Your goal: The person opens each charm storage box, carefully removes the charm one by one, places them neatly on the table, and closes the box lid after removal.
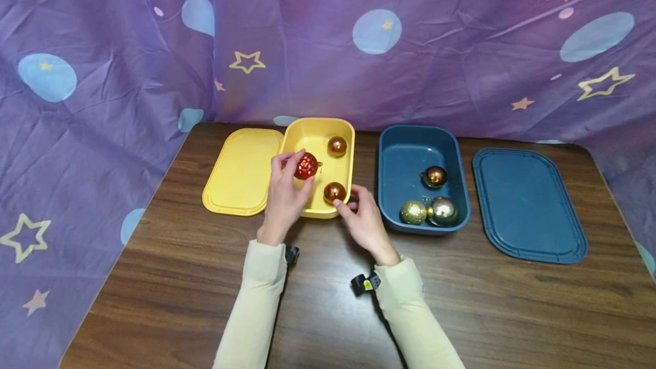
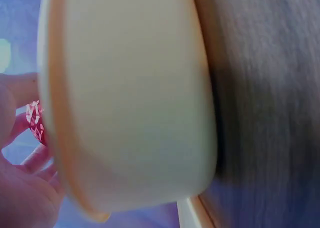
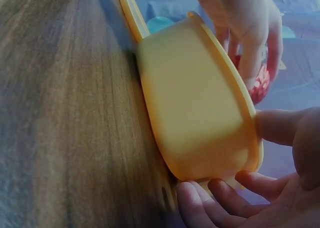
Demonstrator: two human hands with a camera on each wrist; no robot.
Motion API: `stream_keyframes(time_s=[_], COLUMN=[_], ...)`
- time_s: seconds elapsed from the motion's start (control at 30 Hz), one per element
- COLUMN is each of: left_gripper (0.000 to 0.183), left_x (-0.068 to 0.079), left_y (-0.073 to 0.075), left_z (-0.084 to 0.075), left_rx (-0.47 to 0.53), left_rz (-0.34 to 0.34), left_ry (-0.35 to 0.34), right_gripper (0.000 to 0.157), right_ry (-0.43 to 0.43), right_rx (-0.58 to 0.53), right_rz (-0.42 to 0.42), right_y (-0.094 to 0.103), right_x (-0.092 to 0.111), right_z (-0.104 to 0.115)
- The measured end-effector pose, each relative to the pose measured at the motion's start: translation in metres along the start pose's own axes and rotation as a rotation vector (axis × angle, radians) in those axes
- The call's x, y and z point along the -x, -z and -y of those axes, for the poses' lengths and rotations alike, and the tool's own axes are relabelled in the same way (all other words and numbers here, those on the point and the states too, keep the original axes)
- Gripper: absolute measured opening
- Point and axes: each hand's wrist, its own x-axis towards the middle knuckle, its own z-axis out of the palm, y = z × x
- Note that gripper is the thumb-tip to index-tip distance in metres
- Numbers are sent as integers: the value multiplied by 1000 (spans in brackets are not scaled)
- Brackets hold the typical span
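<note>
A red faceted Christmas bauble (image 1: 307, 166) is pinched between the thumb and fingers of my left hand (image 1: 283, 195), over the left part of a yellow plastic box (image 1: 319, 213). My right hand (image 1: 365, 222) holds the box at its near right corner. In the right wrist view its thumb (image 3: 280, 127) is at the rim and its fingers (image 3: 227, 195) lie along the outer wall. Inside the box sit two shiny copper baubles, one at the far right (image 1: 337, 146) and one (image 1: 334, 192) near my right thumb. In the left wrist view the box wall partly hides the red bauble.
A yellow lid (image 1: 241, 172) lies left of the yellow box. To the right stands a dark blue box (image 1: 392, 187) with a brown bauble (image 1: 434, 176), a gold glitter one (image 1: 413, 212) and a silvery one (image 1: 443, 211). Its blue lid (image 1: 530, 206) lies farther right on the wooden table (image 1: 328, 312).
</note>
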Motion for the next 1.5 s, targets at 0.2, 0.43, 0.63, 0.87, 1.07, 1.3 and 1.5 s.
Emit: stream_keyframes(time_s=[0.2,0.43,0.63,0.87,1.07,1.3,1.5], left_gripper=[60,53,53,57,62,54,53], left_x=[11,19,24,28,24,19,21], left_y=[18,34,51,70,85,96,106], left_z=[-2,-1,1,6,11,21,33], left_rx=[86,196,241,360,552,591,645], left_rz=[-36,-47,-31,82,216,341,402], left_ry=[75,156,171,301,385,310,337], right_gripper=[56,55,55,55,55,56,58], right_ry=[-10,-11,-7,-10,-23,-36,-41], right_rx=[7,12,11,10,5,-3,6], right_rz=[12,24,37,47,49,58,60], right_y=[-2,-5,-8,-7,-3,1,1], right_x=[1,1,2,2,1,-1,-3], right_z=[1,-2,-4,-2,-1,0,0])
